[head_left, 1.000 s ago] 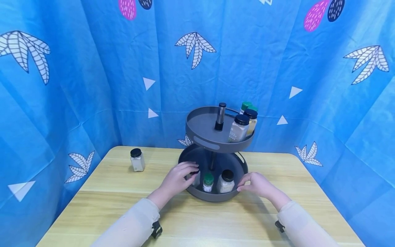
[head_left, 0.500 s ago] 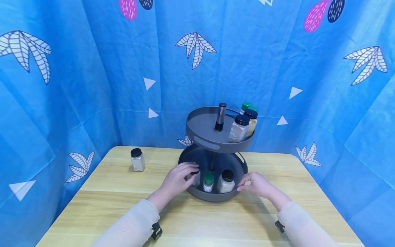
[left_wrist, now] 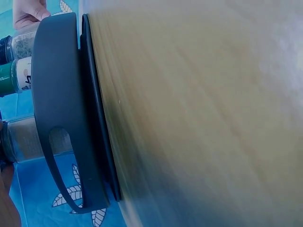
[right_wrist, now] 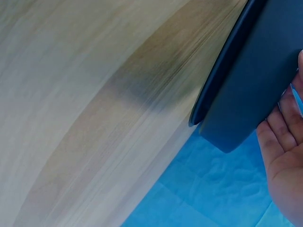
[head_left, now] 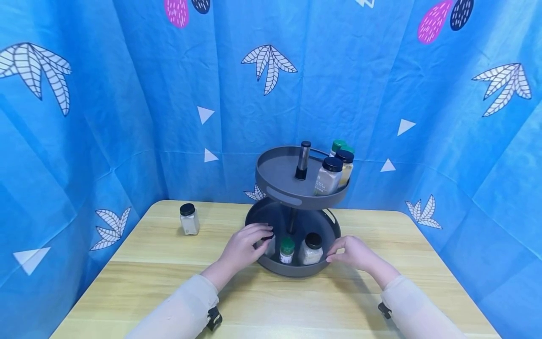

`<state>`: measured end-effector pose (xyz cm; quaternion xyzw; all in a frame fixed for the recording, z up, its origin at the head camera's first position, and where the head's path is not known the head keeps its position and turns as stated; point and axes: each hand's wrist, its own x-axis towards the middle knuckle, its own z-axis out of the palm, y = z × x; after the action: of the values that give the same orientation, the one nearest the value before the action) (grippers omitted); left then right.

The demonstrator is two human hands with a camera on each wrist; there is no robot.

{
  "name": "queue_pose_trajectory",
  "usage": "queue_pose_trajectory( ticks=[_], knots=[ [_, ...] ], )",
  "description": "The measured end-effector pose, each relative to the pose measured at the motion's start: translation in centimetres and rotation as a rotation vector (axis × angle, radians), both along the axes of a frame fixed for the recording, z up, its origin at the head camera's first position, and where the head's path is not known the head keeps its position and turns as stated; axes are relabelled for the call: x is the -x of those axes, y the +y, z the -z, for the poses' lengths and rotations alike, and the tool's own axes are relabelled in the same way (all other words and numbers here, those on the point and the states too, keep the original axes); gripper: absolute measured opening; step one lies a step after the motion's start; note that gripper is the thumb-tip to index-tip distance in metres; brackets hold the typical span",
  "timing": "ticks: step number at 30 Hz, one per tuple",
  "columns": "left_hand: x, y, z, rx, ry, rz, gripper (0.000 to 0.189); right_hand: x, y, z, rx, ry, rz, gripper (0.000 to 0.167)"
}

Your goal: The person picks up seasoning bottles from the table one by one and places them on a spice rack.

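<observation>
A dark grey two-tier round spice rack (head_left: 277,188) stands at the table's back. My left hand (head_left: 245,246) holds a clear jar (head_left: 269,248) by its black lid, at the left of the lower tray (head_left: 292,271); its fingers partly hide the lid. In the left wrist view, that jar (left_wrist: 26,137) stands behind the tray's handle slot. Beside it are a small green-lidded jar (head_left: 286,252) and a black-lidded jar (head_left: 311,252) of pale contents. My right hand (head_left: 353,254) grips the lower tray's right rim, its fingertips against the wall in the right wrist view.
On the upper tier's right side, several jars crowd together, including a black-lidded grey one (head_left: 328,178). Another black-lidded jar (head_left: 189,221) stands alone on the wooden table (head_left: 169,282) at the left. A blue patterned curtain (head_left: 190,117) closes off the back and sides.
</observation>
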<state>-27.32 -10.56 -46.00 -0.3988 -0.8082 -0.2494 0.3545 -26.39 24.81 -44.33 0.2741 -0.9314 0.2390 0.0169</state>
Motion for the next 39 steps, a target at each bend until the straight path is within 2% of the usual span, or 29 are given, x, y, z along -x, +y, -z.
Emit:
queue_pose_trajectory(
  ticks=[13,31,39],
  knots=[
    [-0.15,0.02,-0.18,-0.027,0.010,0.021,0.022,-0.06,0.14,-0.20,0.011,-0.018,0.008,0.005],
    [-0.30,-0.07,-0.12,-0.014,-0.005,0.003,0.022,0.22,0.26,-0.21,0.005,-0.024,-0.012,0.004],
    [-0.35,-0.16,-0.13,-0.032,0.019,0.022,0.022,0.32,0.34,-0.24,0.006,-0.031,-0.017,0.004]
  ],
)
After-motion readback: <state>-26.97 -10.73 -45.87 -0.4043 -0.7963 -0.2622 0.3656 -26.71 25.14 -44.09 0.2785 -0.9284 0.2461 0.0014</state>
